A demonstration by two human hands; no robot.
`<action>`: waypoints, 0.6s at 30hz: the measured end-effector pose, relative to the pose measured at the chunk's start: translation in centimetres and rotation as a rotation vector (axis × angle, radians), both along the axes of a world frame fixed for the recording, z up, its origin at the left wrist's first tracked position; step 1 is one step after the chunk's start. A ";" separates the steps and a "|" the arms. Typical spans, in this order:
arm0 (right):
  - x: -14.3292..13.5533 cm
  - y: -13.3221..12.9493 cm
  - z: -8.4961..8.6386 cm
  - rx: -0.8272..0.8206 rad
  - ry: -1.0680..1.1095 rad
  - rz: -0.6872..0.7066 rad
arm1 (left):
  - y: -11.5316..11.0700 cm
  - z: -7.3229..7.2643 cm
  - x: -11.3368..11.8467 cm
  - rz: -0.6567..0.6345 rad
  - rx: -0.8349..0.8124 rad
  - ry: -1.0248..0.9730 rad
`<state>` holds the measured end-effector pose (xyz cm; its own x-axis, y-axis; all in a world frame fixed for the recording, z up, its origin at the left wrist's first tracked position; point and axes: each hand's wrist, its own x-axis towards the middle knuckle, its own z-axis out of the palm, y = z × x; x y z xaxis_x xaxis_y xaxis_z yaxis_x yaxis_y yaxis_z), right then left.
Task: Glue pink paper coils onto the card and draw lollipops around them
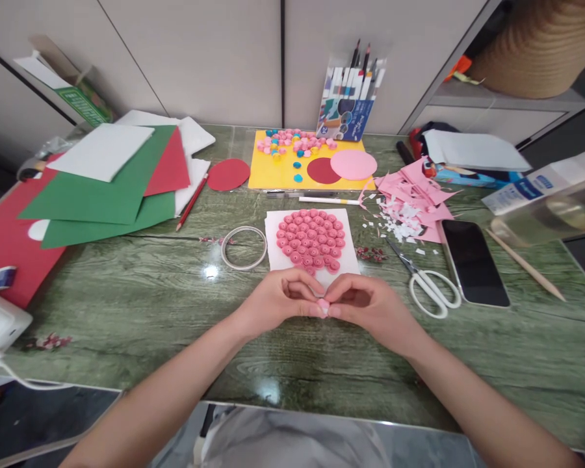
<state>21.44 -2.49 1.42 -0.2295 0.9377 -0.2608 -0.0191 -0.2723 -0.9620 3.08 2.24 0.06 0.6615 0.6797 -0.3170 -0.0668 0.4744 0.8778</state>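
A small pink paper piece (324, 305) is pinched between the fingertips of both my hands, just over the near edge of a white sheet. My left hand (280, 300) grips it from the left and my right hand (370, 307) from the right, thumbs and forefingers nearly meeting. Part of the piece is hidden by the fingers. Behind them lies the white sheet (353, 253), covered with a rounded cluster of pink paper rosettes (312, 235). To the left of the sheet rests a roll of tape (244, 247). White-handled scissors (431, 289) lie to the right.
At the back, a yellow sheet (273, 175) carries small coloured paper rolls and discs. Pink paper scraps (419, 195) and white bits lie near a phone (475, 263). Green sheets (107, 188) are stacked left. A marker pack (348, 104) stands against the cabinet.
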 end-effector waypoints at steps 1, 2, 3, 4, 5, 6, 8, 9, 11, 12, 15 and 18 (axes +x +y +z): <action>0.0 0.0 -0.1 -0.005 0.009 0.000 | 0.0 0.0 0.0 0.002 -0.009 0.002; 0.0 0.0 -0.1 -0.008 0.016 0.000 | 0.0 0.0 0.0 0.001 -0.015 0.006; 0.0 0.1 -0.2 -0.011 0.022 0.000 | 0.0 0.1 0.0 -0.001 -0.018 0.011; -0.1 0.1 -0.2 -0.013 0.025 0.000 | 0.0 0.1 0.0 -0.001 -0.020 0.016; -0.1 0.1 -0.2 -0.015 0.025 -0.001 | 0.0 0.2 0.0 -0.002 -0.022 0.022; -0.1 0.1 -0.3 -0.016 0.024 -0.001 | 0.0 0.2 0.0 -0.004 -0.025 0.028; -0.1 0.1 -0.3 -0.014 0.020 0.005 | 0.1 0.2 -0.1 -0.013 -0.030 0.038; -0.1 0.1 -0.3 -0.011 0.016 0.007 | 0.1 0.2 -0.1 -0.019 -0.031 0.045; -0.1 0.1 -0.2 0.003 -0.009 0.004 | 0.1 0.2 -0.1 -0.022 -0.015 0.066; -0.1 0.1 -0.2 0.016 -0.037 -0.002 | 0.2 0.2 -0.1 -0.016 0.004 0.082; 0.0 0.2 -0.1 0.054 -0.128 -0.014 | 0.2 0.4 0.0 0.010 0.069 0.131; 0.1 0.2 0.0 0.070 -0.158 -0.009 | 0.1 0.5 0.0 0.015 0.077 0.137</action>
